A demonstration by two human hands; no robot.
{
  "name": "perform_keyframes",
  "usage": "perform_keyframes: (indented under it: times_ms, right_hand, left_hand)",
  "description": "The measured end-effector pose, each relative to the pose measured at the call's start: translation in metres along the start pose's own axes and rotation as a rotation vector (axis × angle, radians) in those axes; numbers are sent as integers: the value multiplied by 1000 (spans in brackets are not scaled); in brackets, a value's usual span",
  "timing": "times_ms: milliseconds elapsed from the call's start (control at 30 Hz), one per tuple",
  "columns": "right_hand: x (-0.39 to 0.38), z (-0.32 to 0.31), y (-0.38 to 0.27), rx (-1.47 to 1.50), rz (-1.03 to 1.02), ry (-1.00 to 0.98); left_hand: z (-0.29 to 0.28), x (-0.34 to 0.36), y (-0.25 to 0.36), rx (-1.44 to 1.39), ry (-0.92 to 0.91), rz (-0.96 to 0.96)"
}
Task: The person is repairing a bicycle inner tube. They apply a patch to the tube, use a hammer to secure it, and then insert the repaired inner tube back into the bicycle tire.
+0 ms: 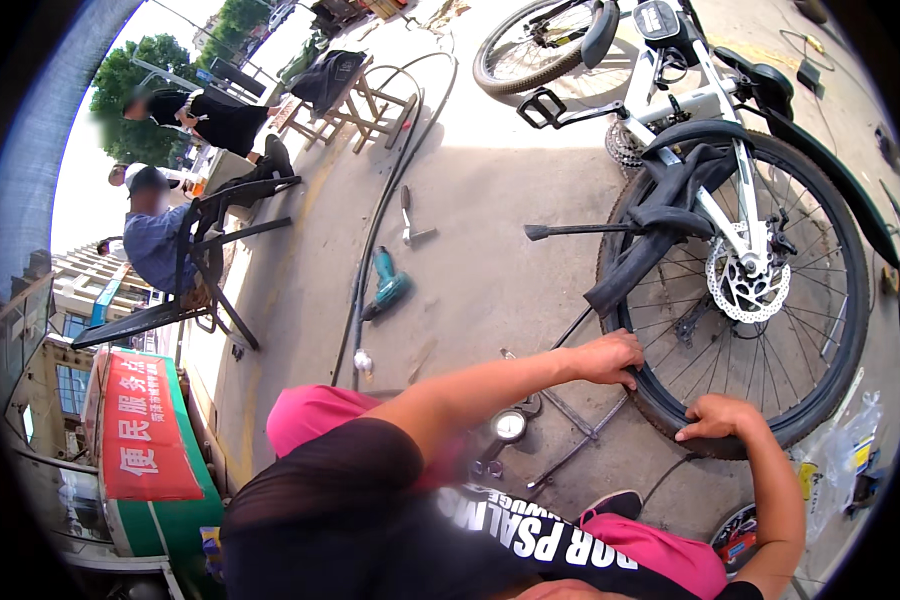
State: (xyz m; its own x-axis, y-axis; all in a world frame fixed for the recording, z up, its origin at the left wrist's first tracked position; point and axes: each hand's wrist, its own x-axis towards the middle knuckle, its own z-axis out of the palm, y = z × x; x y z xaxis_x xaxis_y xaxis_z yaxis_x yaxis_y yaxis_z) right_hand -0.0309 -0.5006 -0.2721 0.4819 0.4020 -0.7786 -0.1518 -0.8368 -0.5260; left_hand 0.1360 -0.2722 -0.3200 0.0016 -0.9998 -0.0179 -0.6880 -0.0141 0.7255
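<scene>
My left hand (pixel 610 358) is closed on the near left edge of a black bicycle tyre (pixel 660 405). A little to the right, my right hand (pixel 720 417) also grips the tyre, fingers curled over it and thumb pointing left. The tyre sits on a spoked wheel with a silver disc brake rotor (pixel 727 297), still mounted in the white fork (pixel 722 222). A limp black rubber strip, looking like an inner tube (pixel 638 268), drapes over the fork and the wheel's left side. Parts of my fingers are hidden behind the tyre.
Left of the wheel lie a teal power drill (pixel 388 285), a hammer (pixel 407 225) and a long black hose (pixel 368 240). A round gauge (pixel 509 427) rests near my knees. The bicycle's other wheel (pixel 530 45) is farther off. People sit at the left, one on a folding chair (pixel 185 255).
</scene>
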Motion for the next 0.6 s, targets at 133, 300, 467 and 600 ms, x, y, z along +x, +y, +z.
perform_keyframes:
  times_ms: [133,300,467,600]
  right_hand:
    - [14,7,-62,293,-69,446]
    - [22,14,-42,274,-9,329]
    - [6,-6,-9,54,-18,-5]
    - [14,-20,-30,498,-91,262]
  left_hand:
    - [19,0,4,-34,6,-26]
    - [10,-2,10,108,43,78]
    - [-12,-10,-17,249,-13,97]
    - [-4,2,0,191,38,100]
